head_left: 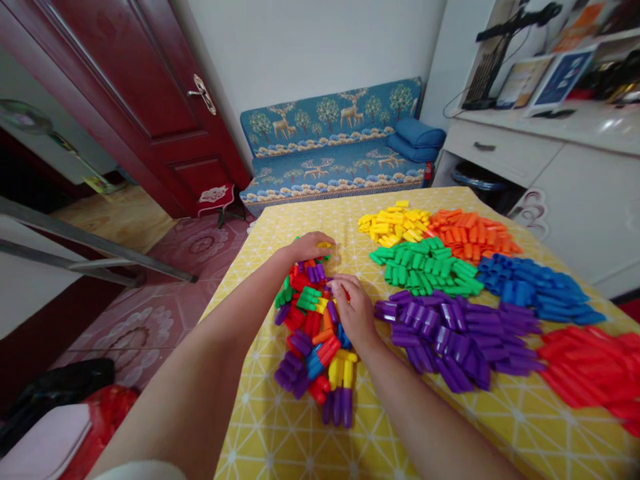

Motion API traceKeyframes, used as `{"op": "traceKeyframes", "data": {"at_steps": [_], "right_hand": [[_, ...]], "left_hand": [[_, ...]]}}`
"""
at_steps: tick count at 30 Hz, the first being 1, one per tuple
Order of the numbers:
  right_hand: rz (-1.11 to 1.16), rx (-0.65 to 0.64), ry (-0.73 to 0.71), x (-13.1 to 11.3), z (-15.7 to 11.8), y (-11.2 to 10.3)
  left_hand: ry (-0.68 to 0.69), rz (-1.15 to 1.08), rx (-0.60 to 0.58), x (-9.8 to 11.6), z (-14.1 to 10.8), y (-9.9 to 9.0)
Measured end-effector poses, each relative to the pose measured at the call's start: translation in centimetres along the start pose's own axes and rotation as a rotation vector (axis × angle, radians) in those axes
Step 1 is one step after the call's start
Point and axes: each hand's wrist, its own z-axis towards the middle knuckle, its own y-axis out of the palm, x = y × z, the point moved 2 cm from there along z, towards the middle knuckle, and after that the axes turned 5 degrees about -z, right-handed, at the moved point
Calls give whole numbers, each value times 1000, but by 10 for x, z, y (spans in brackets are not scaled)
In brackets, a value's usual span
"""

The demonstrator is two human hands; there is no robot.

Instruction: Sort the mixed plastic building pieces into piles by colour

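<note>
A mixed heap of joined plastic tube pieces (pixel 313 327) in red, purple, green, blue, orange and yellow lies on the table below my hands. My left hand (pixel 311 247) is at the far end of this heap, its fingers curled round a small yellow plastic piece (pixel 325 245). At the heap's right side is my right hand (pixel 356 308), with thumb and fingers bent close together. A bit of purple shows by its fingertips, but what they grip is mostly hidden. Nearest to me, yellow and purple tubes (pixel 337 403) stick out of the heap.
Sorted piles lie to the right: yellow (pixel 393 225), orange (pixel 470 233), green (pixel 425 267), blue (pixel 535 290), purple (pixel 450 333) and red (pixel 595 367). A patterned yellow cloth (pixel 270 427) covers the table. Beyond stand a blue sofa (pixel 325 167) and a white cabinet (pixel 585 193).
</note>
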Motion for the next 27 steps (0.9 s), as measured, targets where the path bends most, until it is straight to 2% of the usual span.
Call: {"op": "traceKeyframes", "data": {"at_steps": [4, 8, 9, 11, 13, 15, 16, 17, 19, 21, 23, 27], "right_hand": [[2, 2, 2, 0, 0, 0], [-1, -3, 10, 1, 0, 0], [2, -4, 11, 1, 0, 0], [13, -3, 12, 1, 0, 0], [27, 0, 13, 2, 0, 0], [36, 3, 14, 2, 0, 0], [39, 4, 13, 1, 0, 0], [39, 3, 9, 1, 0, 0], [36, 5, 4, 0, 0, -1], [28, 5, 7, 0, 1, -1], [23, 3, 10, 0, 1, -1], [21, 11, -14, 1, 1, 0]], "left_hand": [[10, -101, -69, 23, -37, -17], [-86, -396, -137, 44, -62, -38], [-109, -480, -113, 44, -64, -43], [-143, -556, 20, 36, -64, -50], [-167, -448, 229, 17, -61, -52], [-221, -240, 367, -4, -60, -45], [-287, -189, 400, -15, -60, -39], [-342, -189, 385, -24, -60, -32], [-350, -209, 310, -32, -62, -18], [-268, -186, 262, -29, -66, -9], [-204, -132, 292, -17, -71, -7], [-213, -170, 521, 20, -89, -14]]}}
